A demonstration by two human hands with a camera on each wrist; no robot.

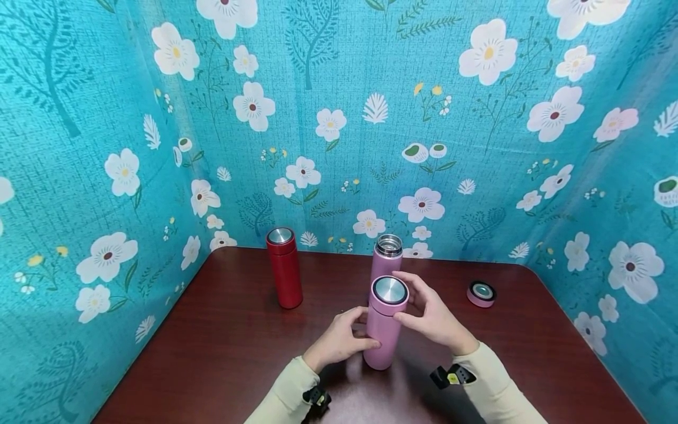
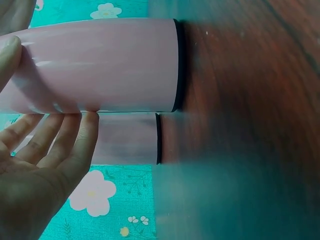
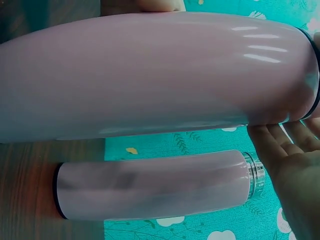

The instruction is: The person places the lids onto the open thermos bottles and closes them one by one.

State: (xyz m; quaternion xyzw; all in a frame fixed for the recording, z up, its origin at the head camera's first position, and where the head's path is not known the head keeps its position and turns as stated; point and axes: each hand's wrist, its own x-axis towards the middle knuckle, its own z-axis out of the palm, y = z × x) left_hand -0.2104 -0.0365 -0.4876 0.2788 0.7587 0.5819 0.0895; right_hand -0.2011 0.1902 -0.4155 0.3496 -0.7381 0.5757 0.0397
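A pink thermos bottle (image 1: 382, 338) with a silver-topped pink lid (image 1: 391, 290) stands upright at the front middle of the table. My left hand (image 1: 339, 340) grips its body from the left, thumb in front and fingers behind. At the upper end, my right hand (image 1: 436, 318) holds it around the lid from the right. The left wrist view shows the bottle's black base (image 2: 178, 65) close to the tabletop. Behind it stands a second pink thermos bottle (image 3: 155, 185) without a lid, its bare steel neck (image 1: 389, 245) showing; the front bottle partly hides it in the head view.
A red thermos bottle (image 1: 286, 277) with its lid on stands at the back left. Toward the back right a loose pink lid (image 1: 481, 294) lies on the dark wood table (image 1: 222, 347). Blue flowered cloth (image 1: 339, 165) hangs behind the table and along both sides.
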